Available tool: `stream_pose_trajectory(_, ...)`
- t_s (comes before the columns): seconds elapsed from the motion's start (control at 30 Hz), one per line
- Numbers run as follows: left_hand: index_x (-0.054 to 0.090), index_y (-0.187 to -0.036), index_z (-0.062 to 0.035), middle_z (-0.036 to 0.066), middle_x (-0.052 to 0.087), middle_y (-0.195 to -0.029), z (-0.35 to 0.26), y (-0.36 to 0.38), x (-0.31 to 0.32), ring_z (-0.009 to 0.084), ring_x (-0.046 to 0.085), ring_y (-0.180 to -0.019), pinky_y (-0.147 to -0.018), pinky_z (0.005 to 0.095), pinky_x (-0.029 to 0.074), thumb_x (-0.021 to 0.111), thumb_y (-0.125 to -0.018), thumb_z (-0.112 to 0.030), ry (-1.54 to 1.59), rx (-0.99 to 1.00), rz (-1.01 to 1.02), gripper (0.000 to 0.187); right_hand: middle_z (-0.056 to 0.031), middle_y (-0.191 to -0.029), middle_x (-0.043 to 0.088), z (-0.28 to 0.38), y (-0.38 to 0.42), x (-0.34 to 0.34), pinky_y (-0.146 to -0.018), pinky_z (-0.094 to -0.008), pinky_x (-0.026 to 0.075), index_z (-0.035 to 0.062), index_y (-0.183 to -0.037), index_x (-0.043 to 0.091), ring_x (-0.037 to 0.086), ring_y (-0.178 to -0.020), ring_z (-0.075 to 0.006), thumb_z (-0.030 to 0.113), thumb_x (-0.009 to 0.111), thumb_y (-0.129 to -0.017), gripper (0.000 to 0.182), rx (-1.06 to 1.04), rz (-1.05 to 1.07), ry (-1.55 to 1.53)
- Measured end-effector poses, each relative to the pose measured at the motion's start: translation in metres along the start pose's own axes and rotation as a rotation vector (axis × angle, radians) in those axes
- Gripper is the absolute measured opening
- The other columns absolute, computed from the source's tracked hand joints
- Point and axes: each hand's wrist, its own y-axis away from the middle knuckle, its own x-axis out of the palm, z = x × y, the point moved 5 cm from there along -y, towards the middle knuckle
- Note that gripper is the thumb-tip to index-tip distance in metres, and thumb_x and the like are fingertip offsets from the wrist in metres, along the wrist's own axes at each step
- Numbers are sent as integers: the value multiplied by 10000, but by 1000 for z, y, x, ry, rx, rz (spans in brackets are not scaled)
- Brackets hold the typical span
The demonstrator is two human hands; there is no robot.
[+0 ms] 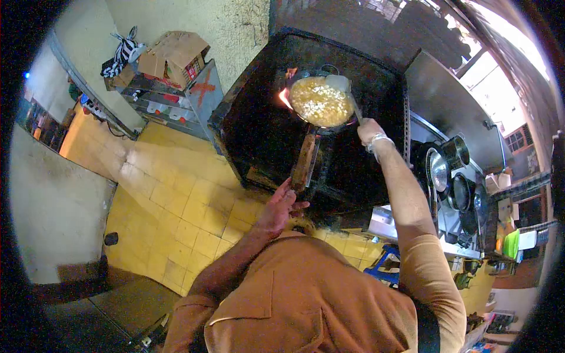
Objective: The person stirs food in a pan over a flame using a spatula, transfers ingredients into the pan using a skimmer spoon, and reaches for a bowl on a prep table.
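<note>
I'm seeing the pan (321,125) sitting on the stove (374,170), flame (285,99) licking up at its left side, so the heat's prob. reaching that edge most. Yellowish food (315,109) w/ pale bits on top is filling most of it.

R hand (369,130), pale band (381,140) at the wrist, is clamping round the spatula's shaft (356,109), coming in from the pan's right; that's leaving the fire on the opp. side, prob. handy for the fingers. The spatula's head (337,83) is lying at the pan's far right edge.

Pan handle (304,159) is pointing back at the person's body, which is putting its end within easy reach, well apart from the flame. L hand (273,213) is hovering or resting right at that end, fingers partly spread; can't tell from here if it's actually gripping the wood.

Off to the R, other pans (461,192) are standing together on a counter; at L, a cardboard box (172,56) is sitting atop a shelf unit (203,97).
</note>
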Motion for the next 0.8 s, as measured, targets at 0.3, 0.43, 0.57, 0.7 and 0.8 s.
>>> stream_pose_trajectory(0.3, 287, -1446, -213, 8, 524, -1302, -1, 4, 6, 228, 648, -907, -695, 385, 511, 441, -981, -234, 72, -36, -46, 490, 5, -512, 429, 56, 83, -18, -324, -296, 309, 97, -748, 430, 357, -331, -119, 128, 407, -908, 165, 495, 361, -857)
stream_pose_trajectory(0.43, 196, -1475, -134, 19, 511, -1278, -9, 2, 8, 208, 629, -932, -703, 330, 484, 420, -996, -200, 61, -30, 1, 533, 37, -512, 425, 35, 81, -13, -323, -252, 295, 120, -778, 421, 353, -338, -63, 129, 434, -905, 128, 475, 401, -956)
stream_pose_trajectory(0.57, 189, -1475, -121, 18, 514, -1275, -3, -3, 5, 204, 628, -949, -719, 329, 483, 422, -996, -206, 100, -18, 53, 540, 28, -557, 453, 49, 112, -34, -322, -248, 316, 100, -916, 484, 355, -345, -56, 135, 422, -924, 72, 435, 364, -906)
stream_pose_trajectory(0.7, 175, -1480, -123, 19, 504, -1282, -11, 6, 8, 200, 628, -962, -731, 335, 483, 436, -992, -224, 24, -46, 24, 562, 20, -558, 436, 42, 121, -34, -313, -250, 318, 82, -1027, 511, 358, -347, -76, 131, 396, -937, 154, 302, 399, -821)
stream_pose_trajectory(0.8, 163, -1484, -126, 17, 488, -1294, -13, 6, 6, 199, 626, -972, -742, 340, 482, 447, -987, -232, -15, -34, 50, 582, 13, -556, 419, 40, 132, -44, -324, -257, 327, 65, -1124, 513, 366, -357, -88, 128, 406, -934, 227, 244, 334, -726)
